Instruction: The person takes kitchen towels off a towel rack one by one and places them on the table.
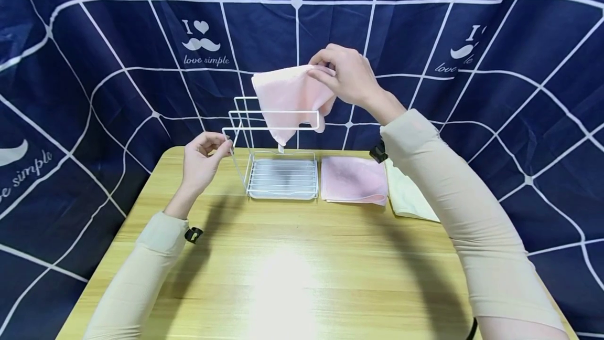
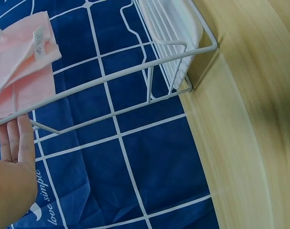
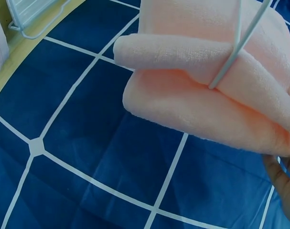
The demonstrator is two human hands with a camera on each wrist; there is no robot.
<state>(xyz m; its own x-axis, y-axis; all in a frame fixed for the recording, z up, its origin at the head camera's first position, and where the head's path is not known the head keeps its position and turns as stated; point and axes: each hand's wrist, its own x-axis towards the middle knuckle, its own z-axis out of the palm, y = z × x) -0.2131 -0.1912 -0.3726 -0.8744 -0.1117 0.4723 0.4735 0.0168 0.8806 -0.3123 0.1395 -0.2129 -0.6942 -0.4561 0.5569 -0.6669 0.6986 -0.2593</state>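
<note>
A pale pink towel (image 1: 285, 91) hangs from my right hand (image 1: 351, 75), whose thumb and fingers pinch its upper right edge. The folded cloth is draped over the upper rails of a white wire rack (image 1: 278, 128). In the right wrist view the towel (image 3: 192, 107) shows thick folds, with a rack rail lying across it. My left hand (image 1: 200, 161) pinches the left upright of the rack near its top. In the left wrist view a small label (image 2: 38, 44) shows on the towel; part of the thumb side is out of frame.
A white tray (image 1: 283, 164) sits in the rack's base on the wooden table (image 1: 212, 277). To its right lie a folded pink towel (image 1: 354, 180) and a pale yellow towel (image 1: 410, 198), partly behind my right sleeve. A dark blue curtain (image 1: 330, 25) with white lines stands behind.
</note>
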